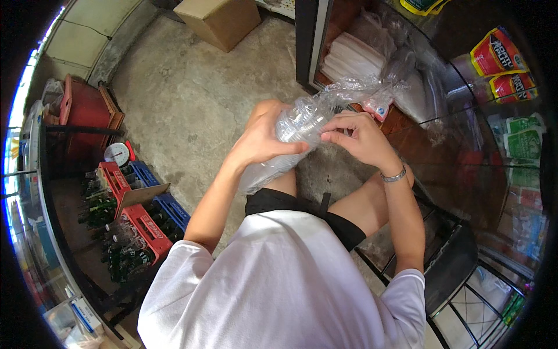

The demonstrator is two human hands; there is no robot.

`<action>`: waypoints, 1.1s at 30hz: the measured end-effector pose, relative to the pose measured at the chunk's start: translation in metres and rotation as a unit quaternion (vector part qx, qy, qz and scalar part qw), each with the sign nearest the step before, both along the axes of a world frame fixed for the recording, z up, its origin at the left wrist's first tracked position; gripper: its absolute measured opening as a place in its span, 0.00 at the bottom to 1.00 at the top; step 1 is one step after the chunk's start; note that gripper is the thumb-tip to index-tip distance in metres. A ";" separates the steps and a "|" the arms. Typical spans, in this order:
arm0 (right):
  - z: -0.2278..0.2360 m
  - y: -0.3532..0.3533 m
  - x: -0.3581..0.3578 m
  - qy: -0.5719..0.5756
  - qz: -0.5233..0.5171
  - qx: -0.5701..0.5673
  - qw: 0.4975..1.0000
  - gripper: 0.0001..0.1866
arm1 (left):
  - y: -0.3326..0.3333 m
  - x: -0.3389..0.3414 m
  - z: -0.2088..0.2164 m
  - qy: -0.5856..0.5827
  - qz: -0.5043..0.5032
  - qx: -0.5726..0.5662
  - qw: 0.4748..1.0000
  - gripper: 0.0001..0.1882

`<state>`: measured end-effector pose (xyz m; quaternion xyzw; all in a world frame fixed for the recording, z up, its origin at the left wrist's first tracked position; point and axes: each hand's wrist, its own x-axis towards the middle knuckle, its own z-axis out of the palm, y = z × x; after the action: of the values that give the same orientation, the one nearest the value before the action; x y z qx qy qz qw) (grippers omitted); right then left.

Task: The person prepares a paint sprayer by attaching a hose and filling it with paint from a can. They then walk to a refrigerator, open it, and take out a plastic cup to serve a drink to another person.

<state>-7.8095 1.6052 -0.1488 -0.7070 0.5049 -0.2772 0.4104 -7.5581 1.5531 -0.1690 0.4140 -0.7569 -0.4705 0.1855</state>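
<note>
A stack of clear plastic cups or lids [299, 121], I cannot tell which, lies tilted above my lap inside a clear plastic sleeve [356, 85]. My left hand [260, 138] is wrapped round the stack from the left, its thumb across the near side. With thumb and fingers pinched together, my right hand [359, 135] grips the sleeve at the stack's right side. The loose end of the sleeve trails off to the upper right. Glare on the plastic hides the exact edges of the stack.
Red crates [142, 230] and blue crates [172, 210] of bottles stand at the left beside a dial scale [118, 153]. A cardboard box [220, 22] sits on the concrete floor ahead. At the right is a glass-fronted cabinet [442, 160] with pouches; a black stool [450, 262] stands near it.
</note>
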 end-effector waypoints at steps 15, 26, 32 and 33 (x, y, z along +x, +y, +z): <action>0.044 0.059 -0.045 -0.113 -0.383 -0.311 0.862 0.10 | 0.005 0.010 0.019 0.074 0.058 -0.081 0.992 0.45; 0.048 0.053 -0.023 -0.060 -0.215 -0.228 0.948 0.25 | 0.009 0.006 0.037 0.022 -0.050 -0.230 0.972 0.29; 0.037 0.053 0.003 0.127 0.022 -0.154 0.980 0.18 | 0.026 -0.033 0.030 0.169 -0.031 -0.263 0.949 0.45; 0.033 0.055 0.004 0.141 0.050 -0.139 0.979 0.17 | 0.030 -0.042 0.025 0.265 -0.005 -0.247 0.932 0.46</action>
<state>-7.8055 1.6603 -0.1156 -0.8135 0.4781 -0.2215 0.2462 -7.6005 1.5831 -0.1438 0.2113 -0.7748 -0.3622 0.4731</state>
